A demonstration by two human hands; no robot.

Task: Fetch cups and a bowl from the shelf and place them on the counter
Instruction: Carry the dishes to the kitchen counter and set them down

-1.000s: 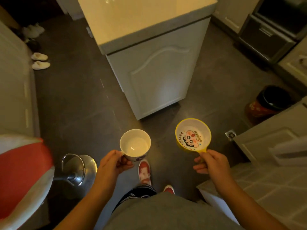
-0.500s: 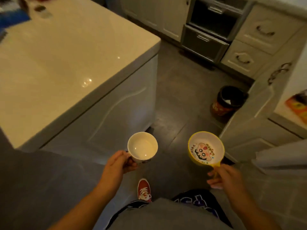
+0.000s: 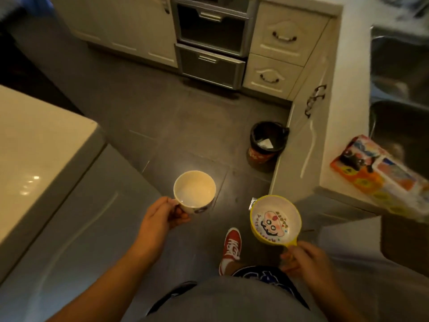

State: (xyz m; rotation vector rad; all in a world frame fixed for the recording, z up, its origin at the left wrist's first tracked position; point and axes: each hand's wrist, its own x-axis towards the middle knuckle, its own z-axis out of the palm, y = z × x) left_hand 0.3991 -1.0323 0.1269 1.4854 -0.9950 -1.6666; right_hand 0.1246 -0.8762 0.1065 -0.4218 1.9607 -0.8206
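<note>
My left hand (image 3: pixel 160 217) grips the handle of a white cup (image 3: pixel 194 191), held upright and empty over the dark floor. A yellow bowl (image 3: pixel 275 219) with a cartoon face printed inside is held by its short handle in my right hand (image 3: pixel 301 259). Both are carried at waist height, apart from each other, between the white island counter (image 3: pixel 39 145) on the left and the L-shaped counter (image 3: pixel 343 126) on the right.
A black bin (image 3: pixel 267 141) stands on the floor by the right cabinets. A colourful packet (image 3: pixel 380 175) lies on the right counter near a dark sink (image 3: pixel 399 73). Drawers and an oven unit (image 3: pixel 211 43) line the far wall. My red shoe (image 3: pixel 231 245) shows below.
The view has swung to the right: the island counter slid to the left edge and the right counter, sink and packet came into sight. Both hands keep the cup and bowl.
</note>
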